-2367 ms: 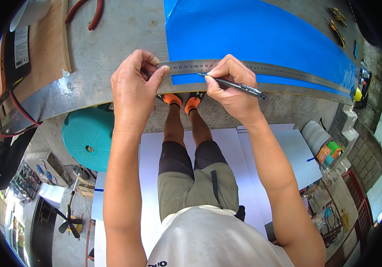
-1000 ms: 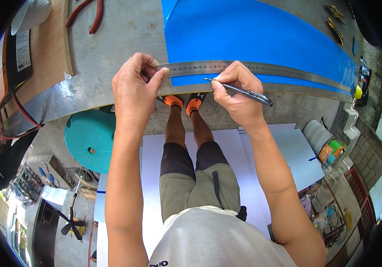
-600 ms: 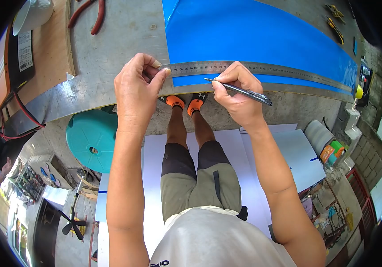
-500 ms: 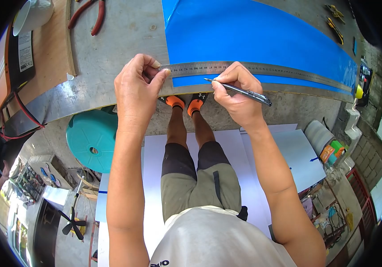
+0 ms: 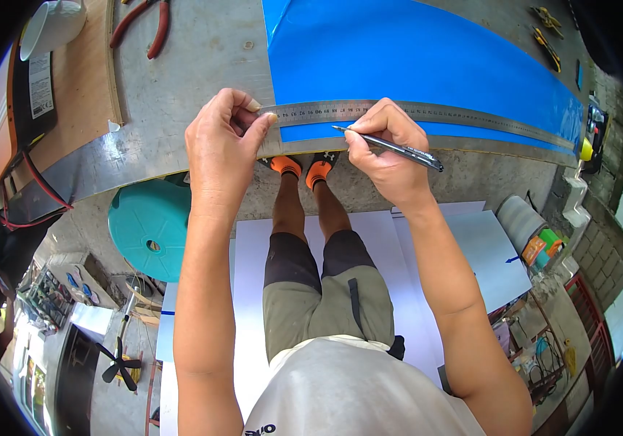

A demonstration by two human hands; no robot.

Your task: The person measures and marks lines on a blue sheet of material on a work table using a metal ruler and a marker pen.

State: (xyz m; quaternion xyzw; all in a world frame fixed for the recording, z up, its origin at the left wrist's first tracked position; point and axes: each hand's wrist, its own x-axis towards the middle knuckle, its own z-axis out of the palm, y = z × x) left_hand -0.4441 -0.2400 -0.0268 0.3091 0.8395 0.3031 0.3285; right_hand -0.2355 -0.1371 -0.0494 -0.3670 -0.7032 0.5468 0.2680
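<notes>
A long steel ruler (image 5: 464, 116) lies along the near part of a blue sheet (image 5: 398, 51) on the grey metal worktop (image 5: 202, 43). My left hand (image 5: 226, 131) pinches the ruler's left end between thumb and fingers, just past the sheet's left edge. In my right hand (image 5: 391, 149) a black pen (image 5: 406, 152) is gripped, its tip pointing left over the blue strip below the ruler. The fingers of that hand are right beside the ruler's lower edge.
Red-handled pliers (image 5: 159, 29) lie at the top left, near a white cup (image 5: 54, 29) and an orange-and-black machine (image 5: 14, 116). Yellow-black cutters (image 5: 546, 49) sit at the far right. Below the worktop's edge are a teal stool (image 5: 148, 229) and white sheets (image 5: 250, 327) on the floor.
Both hands, the ruler and the pen stay almost exactly in place. At the far left, the dark shape of a person has shifted slightly.
</notes>
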